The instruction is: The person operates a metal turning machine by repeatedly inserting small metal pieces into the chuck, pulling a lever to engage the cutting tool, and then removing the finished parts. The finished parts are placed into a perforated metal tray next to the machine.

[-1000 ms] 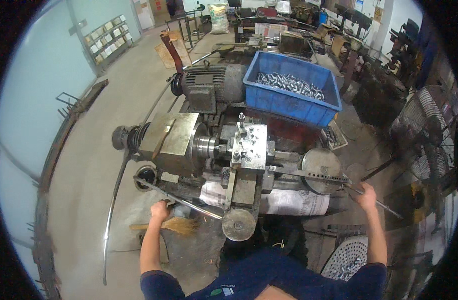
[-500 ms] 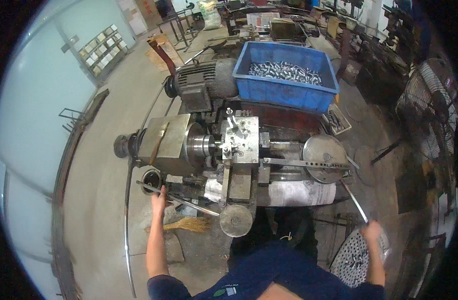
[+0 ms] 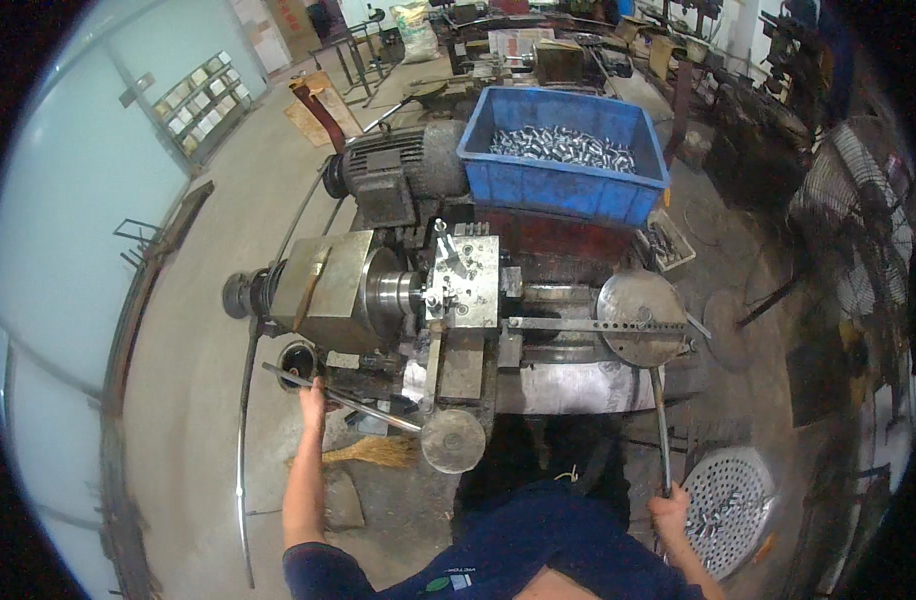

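My left hand (image 3: 313, 393) is closed round a steel lever (image 3: 373, 411) that runs to a round metal disc (image 3: 453, 441) at the front of a small lathe. At the right, my right hand (image 3: 669, 503) grips a second steel lever (image 3: 661, 420), which slopes down from a larger disc (image 3: 642, 318). Between them stands the metal tool block (image 3: 465, 283), close against the chuck (image 3: 393, 294) of the headstock (image 3: 323, 285). A perforated link bar (image 3: 578, 325) joins the tool block's slide to the larger disc. Whether a workpiece sits in the chuck is too small to tell.
Behind the lathe is a blue crate (image 3: 568, 180) of small shiny metal parts, beside an electric motor (image 3: 403, 165). A perforated basket (image 3: 743, 480) with similar parts stands near my right hand. A straw broom (image 3: 373, 452) lies on the floor; a caged fan (image 3: 853, 200) stands at right.
My right hand has swung its lever inward and down toward my body. The tool block has shifted left toward the chuck. My left hand keeps its grip on the other lever.
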Tool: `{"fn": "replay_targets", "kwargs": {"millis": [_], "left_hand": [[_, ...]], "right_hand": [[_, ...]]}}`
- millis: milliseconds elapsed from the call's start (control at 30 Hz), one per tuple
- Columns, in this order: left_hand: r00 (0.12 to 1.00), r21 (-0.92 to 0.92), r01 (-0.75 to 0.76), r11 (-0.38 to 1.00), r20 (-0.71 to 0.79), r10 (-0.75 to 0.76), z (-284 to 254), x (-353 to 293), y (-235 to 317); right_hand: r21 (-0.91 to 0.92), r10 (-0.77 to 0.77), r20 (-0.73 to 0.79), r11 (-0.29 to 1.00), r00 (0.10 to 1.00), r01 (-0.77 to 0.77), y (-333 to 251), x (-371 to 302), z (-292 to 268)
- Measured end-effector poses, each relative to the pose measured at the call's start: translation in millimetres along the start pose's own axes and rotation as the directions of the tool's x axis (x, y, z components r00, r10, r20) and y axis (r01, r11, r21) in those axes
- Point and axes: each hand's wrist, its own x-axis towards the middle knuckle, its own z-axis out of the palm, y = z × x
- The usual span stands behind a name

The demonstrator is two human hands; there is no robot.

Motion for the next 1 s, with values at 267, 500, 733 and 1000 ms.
{"fn": "replay_targets", "kwargs": {"millis": [267,500,733,1000], "left_hand": [[0.990,0.252,0.113,0.961,0.055,-0.131,-6,-3,20],[0.991,0.142,0.042,0.989,0.117,-0.059,-2,-16,15],[0.987,-0.086,0.097,0.992,0.139,-0.085,-19,-14,4],[0.922,0.910,-0.379,0.169,0.387,-0.016,2,-24,-42]], "right_hand": [[-0.279,-0.056,0.005,0.959,0.998,0.056,-15,26,-39],[-0.896,-0.174,-0.162,0.437,0.971,-0.071,30,221,-143],[-0.886,-0.483,-0.228,0.464,0.845,0.026,-28,241,-71],[-0.625,-0.360,-0.157,0.757,0.920,0.189,5,144,-24]]}}
